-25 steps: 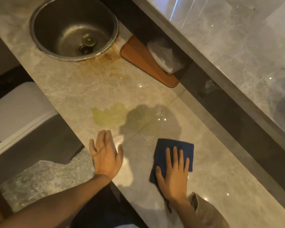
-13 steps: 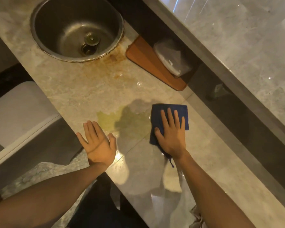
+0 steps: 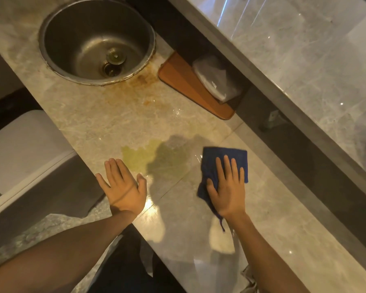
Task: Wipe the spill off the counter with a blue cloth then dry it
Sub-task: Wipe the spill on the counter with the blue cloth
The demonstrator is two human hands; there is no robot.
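A yellow-green spill [image 3: 144,158] lies on the pale marble counter [image 3: 97,121], partly under a shadow. A folded blue cloth [image 3: 220,157] lies flat on the counter just right of the spill. My right hand [image 3: 227,189] presses down on the cloth with fingers spread, covering its near half. My left hand [image 3: 123,185] rests flat and open on the counter's near edge, just below the spill's left part, holding nothing.
A round steel sink [image 3: 96,40] is set in the counter at the back left, with rust-coloured stains by its rim. An orange board [image 3: 186,83] with a plastic-wrapped bundle [image 3: 217,78] sits against a raised ledge [image 3: 283,87] on the right. A grey seat [image 3: 23,153] is below left.
My right hand slid the cloth forward toward the spill, then stayed about level with it. My left hand shifted slightly left along the counter edge.
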